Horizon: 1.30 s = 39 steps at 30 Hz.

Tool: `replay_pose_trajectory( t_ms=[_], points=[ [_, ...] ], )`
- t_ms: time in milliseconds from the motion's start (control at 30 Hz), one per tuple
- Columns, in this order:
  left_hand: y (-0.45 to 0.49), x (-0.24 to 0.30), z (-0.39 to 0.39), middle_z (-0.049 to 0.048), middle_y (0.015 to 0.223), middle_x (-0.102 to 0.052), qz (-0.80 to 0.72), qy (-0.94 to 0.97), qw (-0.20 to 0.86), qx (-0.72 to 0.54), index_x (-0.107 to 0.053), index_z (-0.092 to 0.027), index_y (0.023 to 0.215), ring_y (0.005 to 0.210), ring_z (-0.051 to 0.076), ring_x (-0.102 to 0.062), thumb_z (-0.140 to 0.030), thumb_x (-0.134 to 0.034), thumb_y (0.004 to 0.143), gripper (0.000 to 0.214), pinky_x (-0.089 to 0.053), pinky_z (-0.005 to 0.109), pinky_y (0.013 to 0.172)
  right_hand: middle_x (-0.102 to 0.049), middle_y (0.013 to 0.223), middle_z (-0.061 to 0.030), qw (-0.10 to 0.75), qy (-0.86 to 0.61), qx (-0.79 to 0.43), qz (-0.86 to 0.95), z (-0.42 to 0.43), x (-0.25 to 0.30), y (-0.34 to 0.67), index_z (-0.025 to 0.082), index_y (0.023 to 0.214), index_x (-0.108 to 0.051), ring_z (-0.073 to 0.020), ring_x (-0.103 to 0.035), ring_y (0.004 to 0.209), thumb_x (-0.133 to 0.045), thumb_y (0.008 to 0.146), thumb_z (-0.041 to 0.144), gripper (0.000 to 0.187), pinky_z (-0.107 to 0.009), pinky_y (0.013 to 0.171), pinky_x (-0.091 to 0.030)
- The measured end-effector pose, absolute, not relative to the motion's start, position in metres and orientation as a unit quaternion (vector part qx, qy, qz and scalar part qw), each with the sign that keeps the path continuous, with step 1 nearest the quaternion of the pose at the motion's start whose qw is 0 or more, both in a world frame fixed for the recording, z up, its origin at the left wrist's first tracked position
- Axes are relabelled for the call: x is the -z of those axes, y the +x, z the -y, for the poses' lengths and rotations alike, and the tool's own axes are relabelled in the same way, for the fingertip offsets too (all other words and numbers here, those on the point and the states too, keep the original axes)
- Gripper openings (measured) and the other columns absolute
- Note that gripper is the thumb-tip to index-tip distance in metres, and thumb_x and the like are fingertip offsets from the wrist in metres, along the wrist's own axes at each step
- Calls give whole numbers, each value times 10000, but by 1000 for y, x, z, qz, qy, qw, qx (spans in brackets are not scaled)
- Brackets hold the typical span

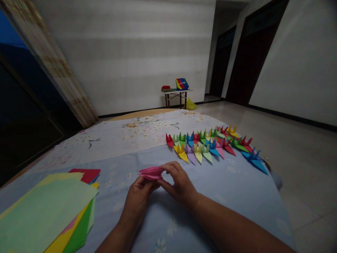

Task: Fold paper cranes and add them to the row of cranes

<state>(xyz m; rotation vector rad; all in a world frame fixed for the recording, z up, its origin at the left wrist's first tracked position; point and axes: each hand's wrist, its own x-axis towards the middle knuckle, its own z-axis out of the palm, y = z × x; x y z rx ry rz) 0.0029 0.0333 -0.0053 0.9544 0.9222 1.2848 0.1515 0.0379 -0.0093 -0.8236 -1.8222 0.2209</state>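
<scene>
A folded piece of pink paper (150, 173) is held over the table, its layers fanned into narrow ridges. My left hand (139, 193) grips it from below, thumb and fingers closed on its lower edge. At the paper's right end, my right hand (180, 182) pinches it between thumb and fingertips. Beyond my right hand stand rows of folded paper cranes (198, 151) in several colours. A loose stack of coloured paper sheets (50, 203), pale green on top, lies to the left of my left hand.
A pale blue flowered cloth (116, 207) covers the near part of the table, with a white flowered cloth (105, 140) beyond it. By the far wall, a small table (175, 92) carries a colourful box (182, 84). A yellow bag (191, 104) rests on the floor beside it.
</scene>
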Motion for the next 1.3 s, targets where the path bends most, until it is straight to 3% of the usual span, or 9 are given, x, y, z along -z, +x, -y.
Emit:
replay_pose_trajectory(
  t_ms=[1100, 1200, 1300],
  points=[
    [4, 9, -32, 35, 891, -697, -438, 455, 567, -529, -665, -186, 890, 795, 164, -638, -247, -690, 678, 222, -477, 252, 720, -619, 854, -43, 521, -364, -73, 768, -36, 7, 153, 189, 895, -565, -180, -510, 825, -521, 795, 109, 136, -345, 765, -377],
    [6, 3, -30, 47, 903, -689, -458, 475, 549, -513, -644, -174, 921, 825, 183, -633, -277, -693, 673, 273, -475, 265, 724, -605, 797, -40, 537, -386, -121, 740, -36, 4, 152, 184, 858, -583, -168, -511, 772, -520, 796, 133, 102, -319, 726, -381],
    [8, -2, -27, 57, 969, -670, -447, 500, 534, -515, -596, -172, 989, 881, 184, -618, -272, -705, 660, 360, -464, 277, 785, -586, 744, -22, 552, -417, -259, 674, -39, 2, 152, 181, 814, -591, -148, -514, 714, -541, 794, 208, 60, -285, 673, -384]
  ],
)
